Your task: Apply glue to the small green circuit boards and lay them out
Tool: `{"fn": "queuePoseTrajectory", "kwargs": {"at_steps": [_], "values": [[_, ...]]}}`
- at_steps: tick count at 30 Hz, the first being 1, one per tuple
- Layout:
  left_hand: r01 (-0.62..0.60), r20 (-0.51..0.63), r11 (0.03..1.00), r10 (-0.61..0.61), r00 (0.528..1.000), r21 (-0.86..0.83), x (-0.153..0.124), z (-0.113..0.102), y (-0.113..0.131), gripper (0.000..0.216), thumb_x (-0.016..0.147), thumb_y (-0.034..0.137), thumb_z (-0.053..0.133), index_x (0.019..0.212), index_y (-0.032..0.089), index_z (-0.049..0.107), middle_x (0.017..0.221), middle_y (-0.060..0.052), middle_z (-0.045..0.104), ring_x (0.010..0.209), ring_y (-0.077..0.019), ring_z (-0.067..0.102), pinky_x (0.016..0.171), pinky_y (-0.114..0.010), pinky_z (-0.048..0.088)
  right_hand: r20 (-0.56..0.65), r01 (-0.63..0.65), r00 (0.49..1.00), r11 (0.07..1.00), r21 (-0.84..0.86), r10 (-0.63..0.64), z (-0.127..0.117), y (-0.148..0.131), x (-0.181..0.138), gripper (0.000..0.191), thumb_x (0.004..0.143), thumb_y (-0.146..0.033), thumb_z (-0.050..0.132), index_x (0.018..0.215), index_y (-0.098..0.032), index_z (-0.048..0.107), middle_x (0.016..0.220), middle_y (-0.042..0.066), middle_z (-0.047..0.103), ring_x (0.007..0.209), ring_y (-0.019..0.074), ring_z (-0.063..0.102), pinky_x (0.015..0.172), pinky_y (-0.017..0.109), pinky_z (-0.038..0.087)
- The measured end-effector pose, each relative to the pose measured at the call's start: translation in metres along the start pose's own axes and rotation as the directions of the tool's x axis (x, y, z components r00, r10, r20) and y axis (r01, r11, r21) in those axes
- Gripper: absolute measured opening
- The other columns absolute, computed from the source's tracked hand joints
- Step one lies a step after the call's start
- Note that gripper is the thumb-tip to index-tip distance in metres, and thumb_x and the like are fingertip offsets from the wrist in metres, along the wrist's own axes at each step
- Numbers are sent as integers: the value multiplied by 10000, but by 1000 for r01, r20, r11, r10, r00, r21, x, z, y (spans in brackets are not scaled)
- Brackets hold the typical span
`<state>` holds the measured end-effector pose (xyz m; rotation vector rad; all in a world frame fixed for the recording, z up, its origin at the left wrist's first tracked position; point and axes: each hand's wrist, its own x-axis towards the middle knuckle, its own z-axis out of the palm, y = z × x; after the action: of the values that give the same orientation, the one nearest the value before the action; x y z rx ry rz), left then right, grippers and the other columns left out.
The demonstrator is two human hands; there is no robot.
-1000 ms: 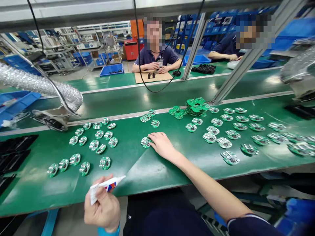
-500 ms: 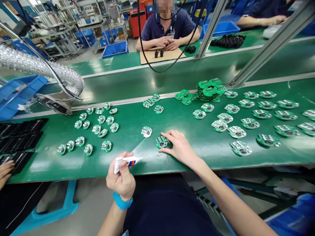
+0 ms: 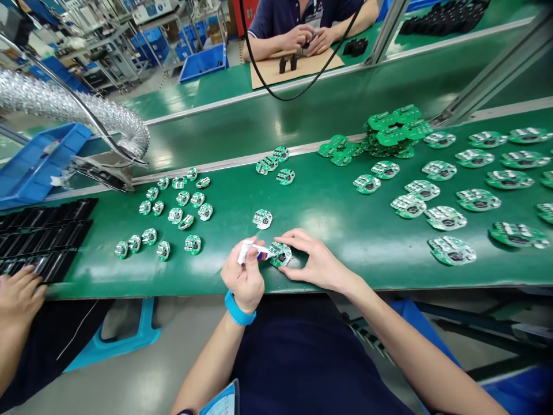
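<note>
My left hand [image 3: 245,278], with a blue wristband, is closed round a small white glue tube [image 3: 254,250] whose tip rests on a round green circuit board [image 3: 281,254] near the table's front edge. My right hand [image 3: 317,262] holds that board by its rim with thumb and fingertips against the green table [image 3: 328,213]. Another single board [image 3: 262,219] lies just behind them.
Groups of round boards lie left [image 3: 175,213], behind [image 3: 273,166] and right [image 3: 436,190], with a heap [image 3: 391,131] further back. Black trays [image 3: 41,236] and a neighbour's hand [image 3: 17,297] are at left. A silver duct [image 3: 73,112] hangs over a blue bin. A person works across the belt.
My right hand slid a board from mid-table toward the front edge and now pinches it. My left hand rose from below the table and brought the tube's tip onto the board.
</note>
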<state>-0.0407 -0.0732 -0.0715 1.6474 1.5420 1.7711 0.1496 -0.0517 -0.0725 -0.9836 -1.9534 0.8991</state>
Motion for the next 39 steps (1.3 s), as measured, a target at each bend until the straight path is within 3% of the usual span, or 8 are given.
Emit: {"fn": "queuePoseTrajectory", "kwargs": {"at_steps": [16, 32, 39], "values": [[-84, 44, 995, 82, 996, 56, -7, -4, -2, 245, 1045, 357, 594, 1145, 169, 715, 926, -79, 806, 751, -176, 781, 669, -274, 629, -1, 12, 1000, 1000, 15, -12, -1, -2, 0, 548, 845, -246, 781, 1379, -283, 665, 1221, 90, 680, 1131, 275, 668, 962, 448, 584], [-102, -62, 991, 108, 992, 88, 4, -1, 0, 221, 1047, 330, 597, 1103, 165, 733, 884, -61, 805, 713, -155, 761, 651, -257, 605, -20, 57, 998, 998, 31, -56, -2, -3, 0, 544, 863, -240, 771, 1393, -273, 655, 1216, 96, 677, 1121, 265, 668, 963, 441, 591], [-150, 23, 987, 149, 989, 61, -2, 8, 5, 237, 1057, 353, 579, 1146, 174, 706, 920, -77, 799, 763, -182, 786, 679, -290, 631, -15, 62, 998, 998, 21, -62, -1, -3, 0, 577, 858, -249, 767, 1419, -297, 640, 1212, 90, 682, 1123, 277, 667, 956, 449, 595]]}}
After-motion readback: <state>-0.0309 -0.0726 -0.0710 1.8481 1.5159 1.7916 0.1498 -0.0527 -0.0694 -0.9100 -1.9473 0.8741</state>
